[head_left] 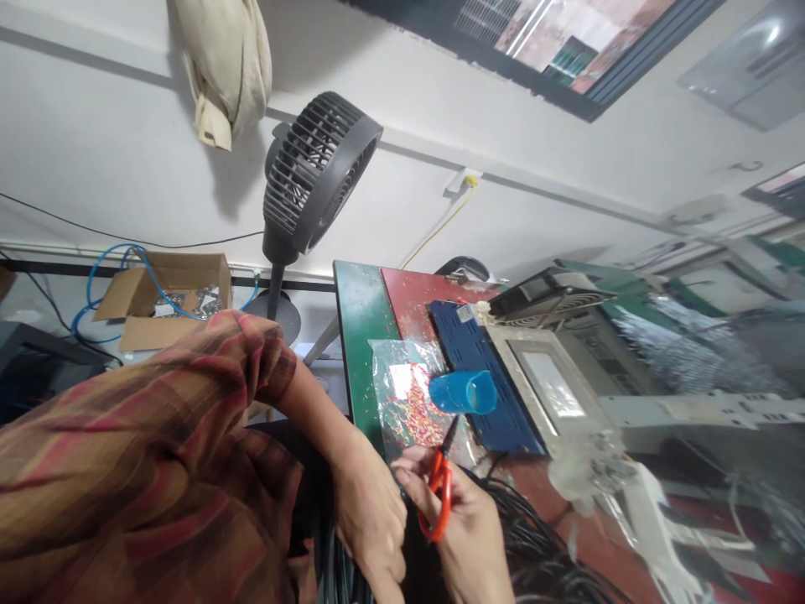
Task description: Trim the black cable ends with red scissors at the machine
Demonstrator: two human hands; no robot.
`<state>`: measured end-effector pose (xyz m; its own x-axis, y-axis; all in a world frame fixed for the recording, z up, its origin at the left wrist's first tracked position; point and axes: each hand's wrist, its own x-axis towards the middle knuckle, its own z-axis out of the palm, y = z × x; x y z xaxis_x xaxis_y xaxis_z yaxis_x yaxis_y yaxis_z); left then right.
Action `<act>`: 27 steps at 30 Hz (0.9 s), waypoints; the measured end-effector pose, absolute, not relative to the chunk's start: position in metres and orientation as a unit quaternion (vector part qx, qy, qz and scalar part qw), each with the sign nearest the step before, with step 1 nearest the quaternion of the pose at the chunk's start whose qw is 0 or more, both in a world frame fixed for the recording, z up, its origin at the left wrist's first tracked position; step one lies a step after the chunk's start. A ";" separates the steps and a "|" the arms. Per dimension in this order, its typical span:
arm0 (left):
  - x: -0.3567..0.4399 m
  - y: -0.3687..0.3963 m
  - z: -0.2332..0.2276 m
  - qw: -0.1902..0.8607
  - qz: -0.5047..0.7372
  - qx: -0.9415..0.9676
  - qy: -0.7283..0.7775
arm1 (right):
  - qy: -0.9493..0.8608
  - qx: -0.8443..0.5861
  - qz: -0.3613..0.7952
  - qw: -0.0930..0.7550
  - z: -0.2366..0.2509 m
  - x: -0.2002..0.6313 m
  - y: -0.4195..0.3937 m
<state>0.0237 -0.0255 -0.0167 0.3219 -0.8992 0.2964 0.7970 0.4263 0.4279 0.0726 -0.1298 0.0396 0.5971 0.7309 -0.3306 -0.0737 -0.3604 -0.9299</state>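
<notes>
My right hand [469,524] is closed on a pair of scissors [442,495] with orange handles. Their dark blades are together and point up and away from me. The thumb and forefinger of that hand come together near a thin dark strand, hard to make out. Close by on the left, my left hand [371,516] points downward with its fingers bent over black cables [343,570]; its fingertips are partly hidden. More black cables [541,554] lie in a tangle to the right of my hands. A plaid sleeve [157,436] covers my left arm.
Ahead, a clear plastic bag [383,377] of small red and yellow pieces lies on the green tabletop [358,335]. A blue cup [462,392] lies beside it, near a blue panel [496,377] and a machine [547,377]. A fan [320,172] and a cardboard box [182,281] stand beyond.
</notes>
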 end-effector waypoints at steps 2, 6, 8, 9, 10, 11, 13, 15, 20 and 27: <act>0.026 -0.027 -0.021 0.804 -0.539 0.069 -0.242 | -0.243 -0.724 0.396 0.509 0.039 0.070 -0.128; 0.026 -0.026 -0.020 0.807 -0.536 0.040 -0.246 | -0.261 -0.717 0.386 0.518 0.039 0.074 -0.131; 0.022 -0.025 -0.017 0.831 -0.510 -0.031 -0.221 | -0.247 -0.728 0.354 0.533 0.040 0.077 -0.134; 0.019 -0.025 -0.016 0.843 -0.494 -0.081 -0.198 | -0.239 -0.733 0.345 0.536 0.041 0.078 -0.135; 0.017 -0.026 -0.015 0.849 -0.483 -0.132 -0.170 | -0.234 -0.735 0.345 0.535 0.042 0.079 -0.136; 0.014 -0.027 -0.015 0.849 -0.477 -0.184 -0.135 | -0.233 -0.734 0.353 0.531 0.043 0.078 -0.136; 0.011 -0.031 -0.016 0.831 -0.480 -0.276 -0.058 | -0.242 -0.726 0.373 0.525 0.045 0.075 -0.136; 0.011 -0.036 -0.019 0.799 -0.503 -0.328 0.007 | -0.261 -0.718 0.387 0.516 0.045 0.070 -0.134; 0.018 -0.041 -0.026 0.772 -0.569 -0.279 0.042 | -0.337 -0.715 0.381 0.480 0.043 0.066 -0.131; 0.020 -0.032 -0.024 0.825 -0.553 -0.071 -0.088 | -0.308 -0.725 0.359 0.501 0.045 0.074 -0.135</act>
